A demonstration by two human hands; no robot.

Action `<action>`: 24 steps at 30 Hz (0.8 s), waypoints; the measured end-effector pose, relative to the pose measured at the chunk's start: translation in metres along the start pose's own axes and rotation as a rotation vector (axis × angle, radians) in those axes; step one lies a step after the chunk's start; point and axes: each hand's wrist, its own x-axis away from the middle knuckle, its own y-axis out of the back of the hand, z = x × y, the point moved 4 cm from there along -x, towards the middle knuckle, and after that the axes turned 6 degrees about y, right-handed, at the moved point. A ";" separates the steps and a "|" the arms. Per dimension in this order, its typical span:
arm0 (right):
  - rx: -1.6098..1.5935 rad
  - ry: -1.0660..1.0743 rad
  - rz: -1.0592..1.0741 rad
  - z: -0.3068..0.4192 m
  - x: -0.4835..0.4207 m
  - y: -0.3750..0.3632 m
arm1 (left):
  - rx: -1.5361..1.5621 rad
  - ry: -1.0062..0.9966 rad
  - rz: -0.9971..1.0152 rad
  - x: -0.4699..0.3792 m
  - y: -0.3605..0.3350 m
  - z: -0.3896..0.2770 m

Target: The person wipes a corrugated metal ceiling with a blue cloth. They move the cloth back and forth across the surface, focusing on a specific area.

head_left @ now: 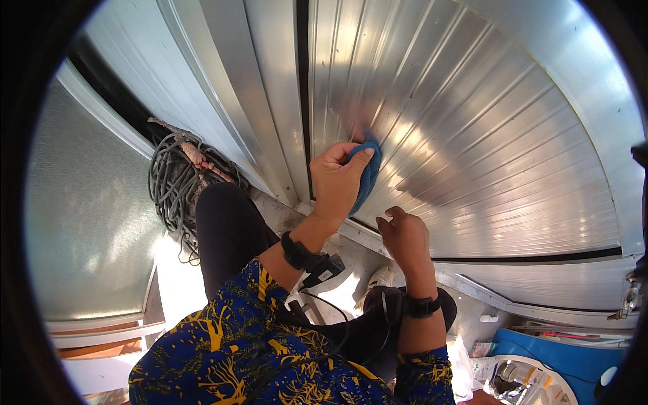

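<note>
My left hand (pixel 336 177) pinches a folded blue cloth (pixel 368 174) between thumb and fingers. The cloth lies against a ribbed, shiny metal panel (pixel 455 131), close to the dark vertical gap at its left side. Lower and to the right, my right hand (pixel 409 238) hovers before the bottom edge of the panel. Its fingers are loosely curled, the thumb stands apart from the index finger, and nothing shows in it. Both wrists carry black strapped devices, the left one (pixel 309 260) with a thin cable trailing from it.
A tangled coil of dark cable (pixel 174 187) lies by my left knee, beside a frosted glass panel (pixel 91 212). At lower right are a blue container (pixel 547 349) and a white tub (pixel 569 390) holding plastic bottles. A metal tap-like fitting (pixel 630 293) juts out at the far right.
</note>
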 end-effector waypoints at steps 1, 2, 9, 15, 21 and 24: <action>-0.001 0.016 -0.001 0.000 -0.001 0.000 | 0.005 -0.026 0.007 -0.001 -0.003 -0.004; -0.002 0.021 -0.004 0.000 0.000 -0.001 | -0.026 0.029 -0.014 -0.001 -0.004 -0.005; 0.012 0.014 0.032 -0.001 -0.003 -0.007 | 0.020 -0.017 0.034 -0.001 -0.013 -0.011; 0.057 0.046 0.057 0.000 -0.007 -0.010 | 0.014 0.016 0.130 0.019 -0.037 -0.001; 0.058 0.034 0.060 -0.007 -0.008 -0.009 | 0.009 -0.059 0.093 0.021 -0.062 -0.017; 0.065 0.038 0.053 -0.008 -0.008 -0.009 | -0.006 0.085 0.082 0.019 -0.061 -0.015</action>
